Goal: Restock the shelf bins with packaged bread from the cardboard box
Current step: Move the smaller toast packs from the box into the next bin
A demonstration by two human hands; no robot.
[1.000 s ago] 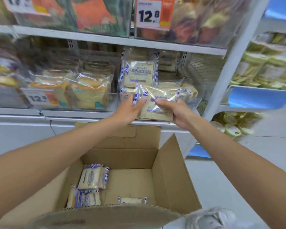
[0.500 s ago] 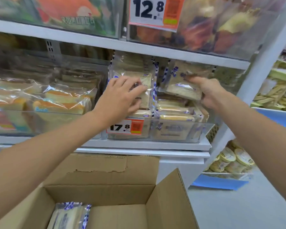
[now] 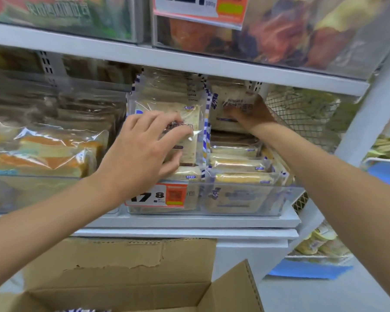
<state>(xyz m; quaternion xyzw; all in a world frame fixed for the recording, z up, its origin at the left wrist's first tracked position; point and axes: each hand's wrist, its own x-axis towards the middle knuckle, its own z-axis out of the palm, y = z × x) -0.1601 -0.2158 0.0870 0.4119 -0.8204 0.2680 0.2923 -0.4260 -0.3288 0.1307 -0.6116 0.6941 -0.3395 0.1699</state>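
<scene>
Shelf edge [image 3: 234, 69] overhangs right hand [image 3: 253, 115], grip clamped on bread pack [image 3: 230, 102]; left hand [image 3: 140, 152], grip apart, touches upright pack [image 3: 189, 113].

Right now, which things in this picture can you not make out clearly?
1. Head view: inside of the brown cardboard box, cut off by the bottom edge.
2. Head view: digits on the upper orange-and-white price tag, cut off by the top edge.
3. Head view: fingers of the right hand at the clear blue-striped bread packet, lost in shadow under the white shelf board; grip unclear.
4. Head view: print on that packet, blurred.
</scene>
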